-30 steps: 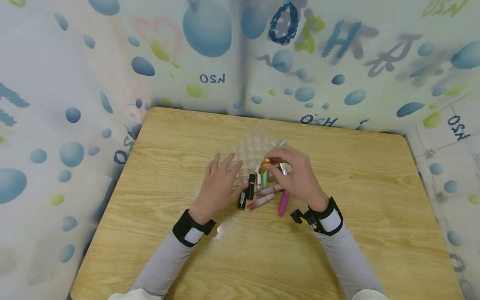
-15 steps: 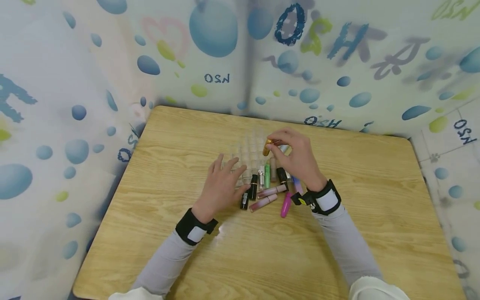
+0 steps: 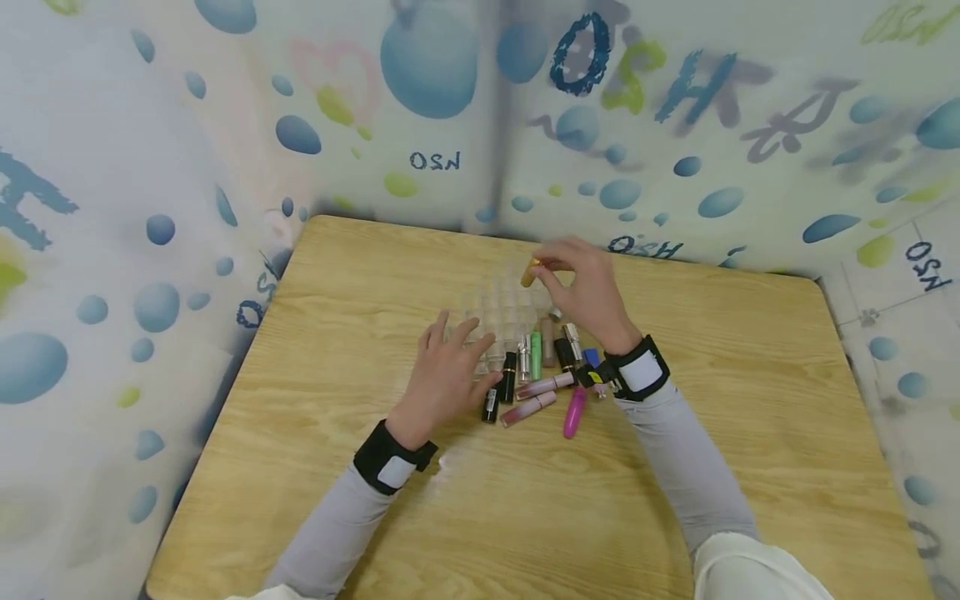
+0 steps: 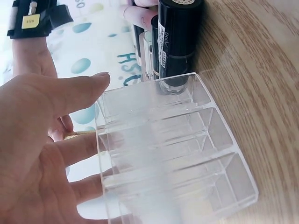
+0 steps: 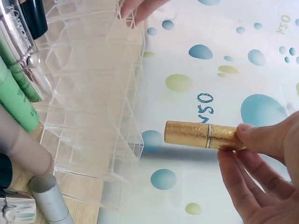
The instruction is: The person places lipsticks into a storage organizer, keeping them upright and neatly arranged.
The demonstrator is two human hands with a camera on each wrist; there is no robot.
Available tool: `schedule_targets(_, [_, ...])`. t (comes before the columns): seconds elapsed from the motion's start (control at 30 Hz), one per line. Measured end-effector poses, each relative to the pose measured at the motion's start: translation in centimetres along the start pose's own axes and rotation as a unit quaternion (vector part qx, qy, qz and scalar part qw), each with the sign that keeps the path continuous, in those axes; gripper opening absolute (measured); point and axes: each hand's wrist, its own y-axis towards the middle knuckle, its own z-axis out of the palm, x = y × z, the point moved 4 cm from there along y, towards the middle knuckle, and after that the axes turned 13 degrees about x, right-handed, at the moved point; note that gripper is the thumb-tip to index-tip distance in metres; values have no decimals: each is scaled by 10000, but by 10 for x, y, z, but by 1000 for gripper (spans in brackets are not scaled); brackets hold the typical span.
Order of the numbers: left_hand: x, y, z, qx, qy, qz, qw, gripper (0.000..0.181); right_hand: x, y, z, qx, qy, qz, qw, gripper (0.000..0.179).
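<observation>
My right hand [image 3: 588,292] pinches a gold lipstick tube [image 5: 189,134] by one end, between thumb and fingertips. It holds the tube in the air at the far end of a clear compartmented organizer [image 5: 88,70]. At the organizer's near left side lies my left hand [image 3: 442,379], its fingers spread; in the left wrist view the fingers [image 4: 86,147] reach along the clear wall. The compartments in that view look bare, though glare blurs some. Black lipstick tubes [image 3: 507,379] stand or lie close to my left thumb; which, I cannot tell.
Beside the organizer is a cluster of cosmetics: a green tube [image 3: 536,357], pinkish lip gloss tubes [image 3: 545,386], a magenta tube [image 3: 574,414] and silver-capped ones. All rest on a wooden table [image 3: 345,275]. A patterned wall sheet [image 3: 637,125] rises behind its far edge.
My right hand has moved away from the cosmetics toward the table's far side, carrying the gold lipstick tube. The left hand has stayed by the organizer.
</observation>
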Motion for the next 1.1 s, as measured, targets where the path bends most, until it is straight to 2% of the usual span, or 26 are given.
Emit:
schedule_targets(0.23, [-1, 1, 0, 26, 68, 59, 10000, 57, -12, 13, 2, 42, 135, 84, 9999, 19])
schedule_targets(0.7, [1, -2, 0, 83, 59, -26, 9999, 56, -30, 29, 21, 505, 152, 525, 9972, 20])
schedule_targets(0.9, [-1, 1, 0, 100, 37, -4, 9999, 55, -39, 30, 26, 632, 165, 720, 9953, 19])
schedule_targets(1.1, [0, -3, -1, 129, 144, -40, 9998, 54, -45, 26, 35, 822, 220, 764, 9934, 22])
